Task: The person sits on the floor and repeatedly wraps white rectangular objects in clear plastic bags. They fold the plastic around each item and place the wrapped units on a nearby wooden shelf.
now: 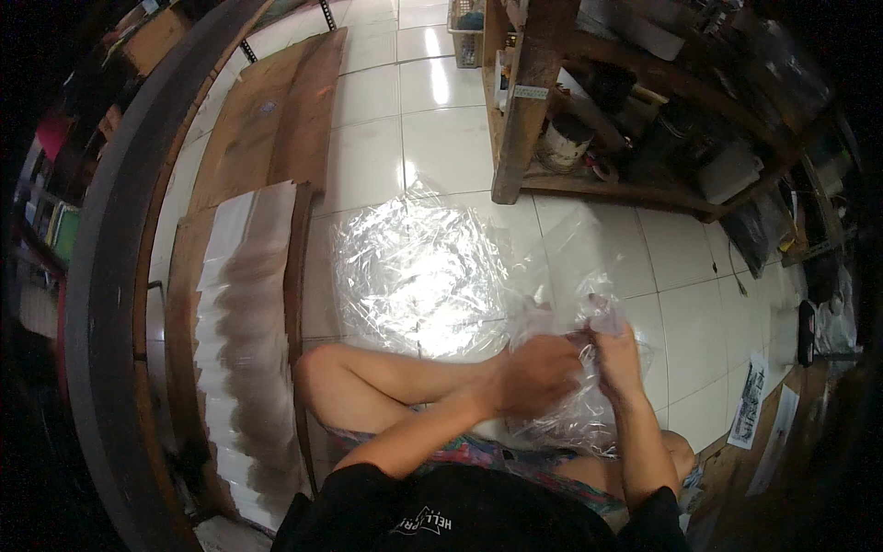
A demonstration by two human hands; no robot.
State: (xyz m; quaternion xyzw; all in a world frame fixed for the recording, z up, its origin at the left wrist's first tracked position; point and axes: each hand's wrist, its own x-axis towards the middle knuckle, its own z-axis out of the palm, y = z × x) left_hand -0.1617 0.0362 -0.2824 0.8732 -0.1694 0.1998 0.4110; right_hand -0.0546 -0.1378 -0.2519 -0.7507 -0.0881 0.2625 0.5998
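In front of my lap, my right hand (618,354) is closed around a crumpled part of a clear plastic bag (578,253). Close beside it, my left hand (543,375) is blurred by motion, its fingers curled in against the same plastic. The thin film spreads forward from both hands, and more of it hangs over my lap. On the tiles to the left lies a shiny heap of clear plastic bags (418,267), wrinkled and reflecting light. Exactly where the held bag ends against the heap is hard to see.
To my left, a long row of overlapping white sheets (244,350) lies on a wooden board (267,138). A wooden shelf (635,189) with cans and tools stands at the front right. A plastic basket (467,41) is farther off on the white tiled floor (368,110).
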